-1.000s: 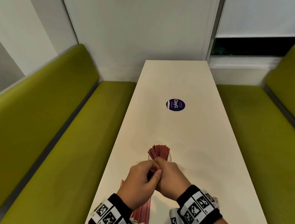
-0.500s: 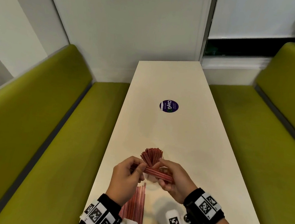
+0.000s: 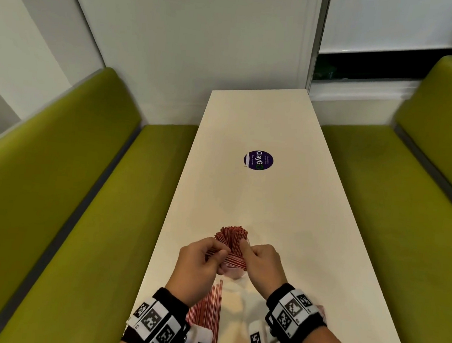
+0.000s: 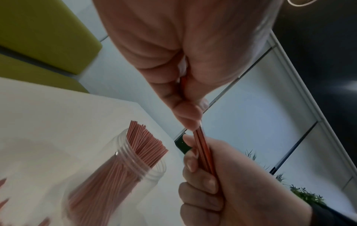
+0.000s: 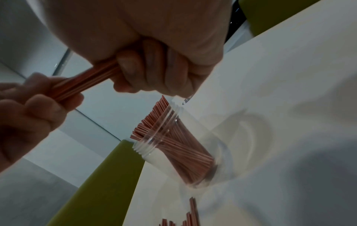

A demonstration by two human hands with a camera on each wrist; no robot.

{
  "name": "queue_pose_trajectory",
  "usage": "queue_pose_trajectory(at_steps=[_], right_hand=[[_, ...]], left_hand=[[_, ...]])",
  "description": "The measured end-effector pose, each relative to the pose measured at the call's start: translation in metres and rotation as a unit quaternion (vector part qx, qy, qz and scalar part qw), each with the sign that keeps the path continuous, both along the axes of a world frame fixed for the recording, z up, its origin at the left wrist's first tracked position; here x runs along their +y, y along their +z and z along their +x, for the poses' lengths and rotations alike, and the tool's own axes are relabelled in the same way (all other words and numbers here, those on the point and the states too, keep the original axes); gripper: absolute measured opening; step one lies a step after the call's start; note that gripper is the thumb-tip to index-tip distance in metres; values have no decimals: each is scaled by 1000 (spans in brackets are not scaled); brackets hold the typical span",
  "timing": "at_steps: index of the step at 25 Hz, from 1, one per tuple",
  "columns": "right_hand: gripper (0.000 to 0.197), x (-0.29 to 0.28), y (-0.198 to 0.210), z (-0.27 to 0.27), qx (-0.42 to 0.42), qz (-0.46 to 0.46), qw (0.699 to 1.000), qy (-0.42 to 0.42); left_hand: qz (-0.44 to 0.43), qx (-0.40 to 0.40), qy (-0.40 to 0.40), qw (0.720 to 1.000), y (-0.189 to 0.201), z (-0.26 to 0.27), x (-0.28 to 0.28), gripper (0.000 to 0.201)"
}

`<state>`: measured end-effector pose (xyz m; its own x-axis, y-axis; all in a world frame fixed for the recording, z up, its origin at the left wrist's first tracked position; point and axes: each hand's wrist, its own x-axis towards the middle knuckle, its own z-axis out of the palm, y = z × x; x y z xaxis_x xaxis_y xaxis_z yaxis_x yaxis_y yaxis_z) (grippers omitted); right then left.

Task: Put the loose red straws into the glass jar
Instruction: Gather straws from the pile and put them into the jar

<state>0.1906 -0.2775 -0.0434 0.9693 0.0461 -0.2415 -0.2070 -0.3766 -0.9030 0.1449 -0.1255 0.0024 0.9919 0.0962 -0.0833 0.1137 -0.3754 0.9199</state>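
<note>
A clear glass jar (image 4: 123,168) stands upright on the white table (image 3: 283,217), packed with red straws (image 3: 231,236) that fan out of its mouth. Both hands hold one small bundle of red straws (image 3: 232,260) level, just above and in front of the jar. My left hand (image 3: 220,255) pinches its left end and my right hand (image 3: 247,255) grips its right end. The right wrist view shows the same bundle (image 5: 85,82) above the jar (image 5: 173,146). More loose red straws (image 3: 207,314) lie on the table near the front edge, partly hidden under my left wrist.
A round purple sticker (image 3: 258,160) sits mid-table, beyond the jar. Green benches (image 3: 79,213) (image 3: 407,214) flank the narrow table on both sides. The table's left edge runs close to the loose straws. A small pink thing (image 3: 321,308) peeks out behind my right wrist.
The hands, first pressed together at the jar's front, drew a small bundle out sideways and now hold it level between them, close to the jar's straws.
</note>
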Motion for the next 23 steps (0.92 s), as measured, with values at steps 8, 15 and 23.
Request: queue_pose_trajectory(at_steps=[8,15,23], right_hand=[[13,-21,-19,19,31,17,996,-80],[45,-16,-33,15,20,-14,1000,-11],[74,-11,-41,9,-26,-45,997,53]], left_hand=[[388,-34,-138,911,15,71,19,15],[487,-37,-246,838,-32,88,-9,19],[426,-118,-149,885,-62,66,2,52]])
